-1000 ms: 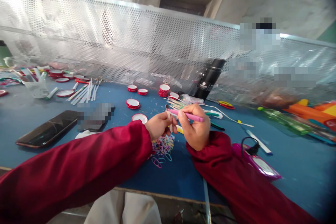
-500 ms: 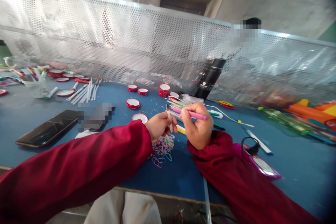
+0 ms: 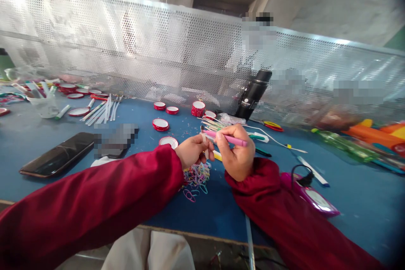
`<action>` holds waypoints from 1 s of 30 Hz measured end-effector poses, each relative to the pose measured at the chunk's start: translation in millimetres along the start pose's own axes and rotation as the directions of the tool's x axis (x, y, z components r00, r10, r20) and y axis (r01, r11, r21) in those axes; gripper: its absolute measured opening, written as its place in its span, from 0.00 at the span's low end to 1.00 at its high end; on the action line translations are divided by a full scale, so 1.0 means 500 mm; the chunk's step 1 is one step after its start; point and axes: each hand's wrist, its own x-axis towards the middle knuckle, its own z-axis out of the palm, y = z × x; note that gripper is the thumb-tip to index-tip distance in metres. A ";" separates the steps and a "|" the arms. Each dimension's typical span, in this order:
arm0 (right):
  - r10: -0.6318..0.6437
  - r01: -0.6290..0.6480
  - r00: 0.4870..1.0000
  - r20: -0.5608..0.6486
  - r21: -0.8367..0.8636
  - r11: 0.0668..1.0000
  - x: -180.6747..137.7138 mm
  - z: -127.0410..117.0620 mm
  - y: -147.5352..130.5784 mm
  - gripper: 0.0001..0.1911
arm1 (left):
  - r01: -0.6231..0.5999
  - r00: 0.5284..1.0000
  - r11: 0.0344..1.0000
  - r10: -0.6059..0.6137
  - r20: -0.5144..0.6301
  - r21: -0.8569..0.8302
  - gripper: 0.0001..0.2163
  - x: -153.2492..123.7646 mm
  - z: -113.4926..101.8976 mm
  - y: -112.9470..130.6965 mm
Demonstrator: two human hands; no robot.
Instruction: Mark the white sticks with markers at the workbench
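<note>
My left hand [image 3: 190, 151] pinches a small pale flat stick [image 3: 206, 152] upright; its upper end looks dark. A pink marker pen [image 3: 236, 140] is gripped in my right hand [image 3: 239, 158] like a writing tool. The pen's front end points left and meets or nearly meets the stick's upper part; contact cannot be made out. Below both hands lies a tangled pile of colourful rubber bands [image 3: 196, 177]. Behind the fingers are several thin pale sticks [image 3: 213, 124] and a yellow item [image 3: 218, 156], partly covered by my right hand.
Red-rimmed lids [image 3: 160, 125] are scattered across the blue table [image 3: 196, 215]. Two phones lie left, one a black phone [image 3: 60, 155]. A black bottle [image 3: 254, 95] stands by the perforated metal screen [image 3: 152, 46]. A purple case [image 3: 316, 198] with a cable lies near my right forearm.
My right hand has shifted slightly left with the pink marker pen, bringing it across the stick. My left hand stays about where it was. A blurred person behind the screen has moved left.
</note>
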 end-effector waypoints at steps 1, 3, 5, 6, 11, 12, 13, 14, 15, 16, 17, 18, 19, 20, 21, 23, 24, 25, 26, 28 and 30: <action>0.004 -0.003 1.000 0.008 -0.006 1.000 0.000 0.000 0.000 0.03 | 0.000 1.000 1.000 0.000 0.001 -0.004 0.07 0.000 0.000 0.000; 0.014 -0.014 1.000 0.009 -0.022 1.000 0.000 0.001 0.001 0.04 | 0.012 1.000 1.000 -0.012 -0.005 -0.008 0.08 0.000 0.000 0.000; 0.025 -0.026 1.000 -0.004 -0.026 0.999 0.000 0.001 0.002 0.04 | 0.024 1.000 1.000 -0.025 -0.011 -0.005 0.08 0.000 0.000 0.000; 0.026 -0.027 1.000 -0.010 -0.023 0.999 0.000 0.001 0.002 0.04 | 0.026 1.000 1.000 -0.026 -0.013 -0.002 0.08 0.000 0.000 0.001; 0.005 -0.005 1.000 -0.008 0.010 1.000 0.001 -0.001 0.002 0.04 | 0.003 1.000 1.000 -0.003 -0.014 0.004 0.09 0.000 -0.001 0.002; 0.002 -0.002 1.000 -0.014 0.014 1.000 0.001 -0.001 0.002 0.04 | 0.002 1.000 1.000 -0.002 -0.015 0.001 0.09 0.000 -0.001 0.002; -0.002 0.002 1.000 -0.025 0.019 1.000 0.001 -0.001 0.001 0.04 | 0.003 1.000 1.000 -0.003 -0.015 -0.002 0.09 0.000 -0.001 0.002; -0.005 0.006 0.999 -0.038 0.023 1.000 0.001 -0.002 0.001 0.03 | 0.003 1.000 1.000 -0.003 -0.014 -0.006 0.09 0.000 -0.001 0.002; -0.008 0.009 0.999 -0.047 0.030 1.000 0.001 -0.001 0.000 0.03 | 0.004 1.000 1.000 -0.004 -0.012 -0.008 0.09 0.000 0.000 0.002; -0.010 0.011 0.999 -0.047 0.036 0.999 0.000 -0.001 -0.001 0.03 | 0.002 1.000 1.000 -0.003 -0.009 -0.009 0.09 0.000 0.000 0.002; -0.010 0.012 0.999 -0.039 0.037 0.999 -0.001 -0.001 -0.001 0.03 | -0.001 1.000 1.000 0.001 -0.005 -0.008 0.08 0.000 0.000 0.002; -0.009 0.009 1.000 -0.022 0.035 0.999 -0.001 0.000 -0.001 0.03 | -0.005 1.000 1.000 0.005 -0.001 -0.007 0.08 0.000 0.000 0.002; -0.005 0.005 1.000 -0.005 0.028 1.000 -0.001 0.000 -0.001 0.03 | -0.007 1.000 1.000 0.007 0.001 -0.005 0.08 0.000 0.000 0.002; -0.001 0.000 1.000 0.008 0.019 1.000 -0.001 0.001 -0.001 0.03 | -0.005 1.000 1.000 0.005 0.001 -0.004 0.08 0.000 0.000 0.002; 0.003 -0.003 1.000 0.011 0.008 1.000 -0.001 0.001 0.000 0.04 | -0.002 1.000 1.000 0.002 -0.004 -0.003 0.09 0.000 -0.001 0.002; 0.013 -0.013 1.000 -0.003 -0.004 1.000 0.000 0.001 0.001 0.04 | 0.006 1.000 1.000 -0.007 -0.012 -0.004 0.09 -0.001 -0.001 0.003; 0.015 -0.015 1.000 -0.013 -0.001 1.000 0.000 0.001 0.001 0.04 | 0.009 1.000 1.000 -0.009 -0.014 -0.004 0.09 -0.001 -0.001 0.003; 0.014 -0.014 1.000 -0.020 0.004 1.000 0.000 0.001 0.001 0.04 | 0.010 1.000 1.000 -0.010 -0.012 -0.005 0.09 -0.001 -0.001 0.003; 0.012 -0.011 1.000 -0.019 0.011 1.000 0.000 0.001 0.000 0.03 | 0.007 1.000 1.000 -0.007 -0.009 -0.005 0.08 -0.001 -0.001 0.003; 0.004 -0.004 1.000 0.001 0.018 1.000 0.000 0.001 0.000 0.03 | 0.002 1.000 1.000 -0.002 -0.006 -0.001 0.08 -0.001 0.000 0.003; 0.004 -0.004 1.000 0.016 0.006 1.000 0.000 0.001 -0.001 0.03 | 0.002 1.000 1.000 -0.002 -0.008 0.006 0.09 -0.001 0.000 0.003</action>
